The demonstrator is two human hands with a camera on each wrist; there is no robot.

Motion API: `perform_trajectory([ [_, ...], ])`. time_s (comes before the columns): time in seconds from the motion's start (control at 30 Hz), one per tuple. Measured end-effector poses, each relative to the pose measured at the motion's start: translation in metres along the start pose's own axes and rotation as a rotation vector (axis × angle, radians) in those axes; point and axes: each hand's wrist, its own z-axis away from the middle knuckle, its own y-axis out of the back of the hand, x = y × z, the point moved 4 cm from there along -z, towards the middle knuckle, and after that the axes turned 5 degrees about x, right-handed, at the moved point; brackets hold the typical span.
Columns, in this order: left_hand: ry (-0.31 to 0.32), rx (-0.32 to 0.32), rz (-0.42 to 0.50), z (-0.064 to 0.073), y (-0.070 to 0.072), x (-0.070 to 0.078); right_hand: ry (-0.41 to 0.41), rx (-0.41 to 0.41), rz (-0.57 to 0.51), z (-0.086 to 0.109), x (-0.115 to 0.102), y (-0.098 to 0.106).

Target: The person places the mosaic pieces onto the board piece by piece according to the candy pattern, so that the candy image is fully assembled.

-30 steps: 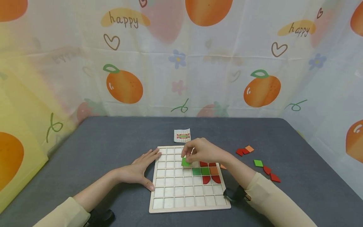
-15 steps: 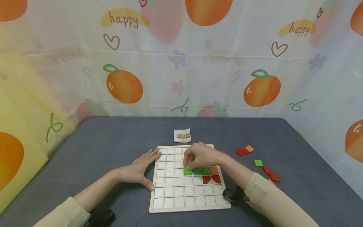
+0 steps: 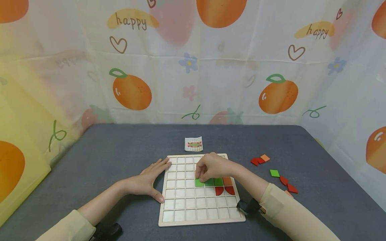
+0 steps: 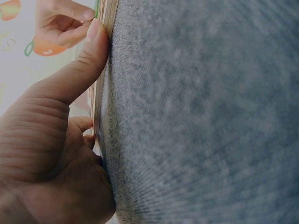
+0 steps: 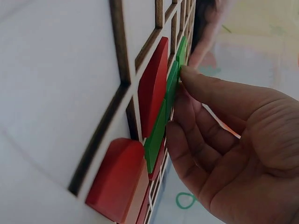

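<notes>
A wooden grid board (image 3: 185, 203) lies on the table. My left hand (image 3: 144, 180) rests at its left edge, fingers and thumb spread, with the thumb (image 4: 91, 51) against the rim in the left wrist view. Over the middle of the board, my right hand (image 3: 215, 166) pinches a bright green square tile (image 3: 199, 182) down at a grid cell; the thumb tip meets the tile's edge in the right wrist view. In the same row follow a darker green tile (image 3: 209, 183), another green tile (image 3: 218, 181) and an orange tile (image 3: 227, 181). Red curved tiles (image 3: 219, 191) sit below that row.
Beyond the board lies a small printed pattern card (image 3: 193, 144). Loose tiles are scattered right of the board: red pieces (image 3: 254, 161), an orange square (image 3: 265, 157), a green square (image 3: 274, 173) and more red ones (image 3: 292, 188). A printed curtain (image 3: 193, 67) hangs behind the table.
My right hand has lowered the green square tile slightly right and toward me, into the row beside the darker green tile. The left hand has stayed at the board's edge.
</notes>
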Motion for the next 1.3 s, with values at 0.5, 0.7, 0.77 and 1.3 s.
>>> perform_trajectory([
  [0.5,0.008,0.006,0.000,0.001,0.000,0.001,-0.020,0.063,0.039,0.000,-0.005,0.010],
  [0.7,0.006,0.004,0.003,0.001,-0.001,0.002,-0.017,0.080,0.052,0.004,-0.002,0.017],
  [0.77,0.004,0.003,0.002,0.001,-0.001,0.003,-0.023,0.089,0.045,0.006,0.000,0.021],
  [1.3,0.006,0.004,-0.005,0.001,0.000,0.001,-0.109,0.143,0.040,0.040,0.031,0.054],
])
